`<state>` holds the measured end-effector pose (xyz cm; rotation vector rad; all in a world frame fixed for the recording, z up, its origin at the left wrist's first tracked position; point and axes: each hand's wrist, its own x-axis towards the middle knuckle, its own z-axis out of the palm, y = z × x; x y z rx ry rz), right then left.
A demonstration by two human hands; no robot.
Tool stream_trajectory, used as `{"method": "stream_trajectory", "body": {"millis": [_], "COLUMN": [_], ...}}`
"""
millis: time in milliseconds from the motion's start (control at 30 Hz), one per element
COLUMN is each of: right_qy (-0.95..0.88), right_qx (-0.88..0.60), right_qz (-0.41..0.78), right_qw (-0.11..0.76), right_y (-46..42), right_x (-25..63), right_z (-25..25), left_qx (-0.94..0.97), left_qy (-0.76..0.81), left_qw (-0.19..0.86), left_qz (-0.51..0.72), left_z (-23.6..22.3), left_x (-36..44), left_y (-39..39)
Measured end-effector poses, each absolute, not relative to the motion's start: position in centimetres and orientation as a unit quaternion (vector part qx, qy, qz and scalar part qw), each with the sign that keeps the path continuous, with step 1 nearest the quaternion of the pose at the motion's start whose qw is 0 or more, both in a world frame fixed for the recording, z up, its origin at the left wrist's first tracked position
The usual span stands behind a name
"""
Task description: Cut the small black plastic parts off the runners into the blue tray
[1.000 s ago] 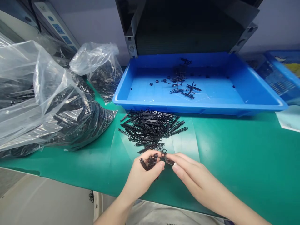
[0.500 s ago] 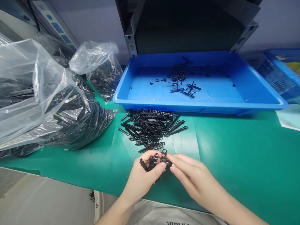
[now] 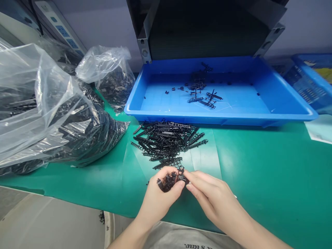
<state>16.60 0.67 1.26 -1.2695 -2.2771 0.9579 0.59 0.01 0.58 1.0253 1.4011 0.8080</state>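
In the lower centre of the frame, the left hand (image 3: 157, 199) has its fingers curled around a bunch of black plastic strips (image 3: 168, 182). The right hand (image 3: 215, 192) has its thumb and forefinger drawn narrow beside the bunch; whether they grip a piece cannot be told. Compared with a second ago, the two thumbs are closer together and the bunch sits lower in the left palm. The pile of strips (image 3: 168, 138) and the blue tray (image 3: 220, 118) look unchanged. Fingers hide much of the bunch. The frame cuts off the large plastic bag (image 3: 64, 138) at left and the blue basket (image 3: 313, 93) at upper right.
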Motion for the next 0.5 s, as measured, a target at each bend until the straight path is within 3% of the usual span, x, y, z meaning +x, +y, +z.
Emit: {"method": "stream_trajectory", "body": {"millis": [500], "right_qy": [-0.827], "right_qx": [-0.489], "right_qz": [0.217], "right_qw": [0.172], "right_y": [0.6], "right_x": [15.9], "right_z": [-0.3], "left_qx": [0.314], "left_qy": [0.618], "left_qw": [0.568], "left_qz": [0.443], "left_z": [-0.4], "left_x": [-0.6], "left_y": [-0.8]}}
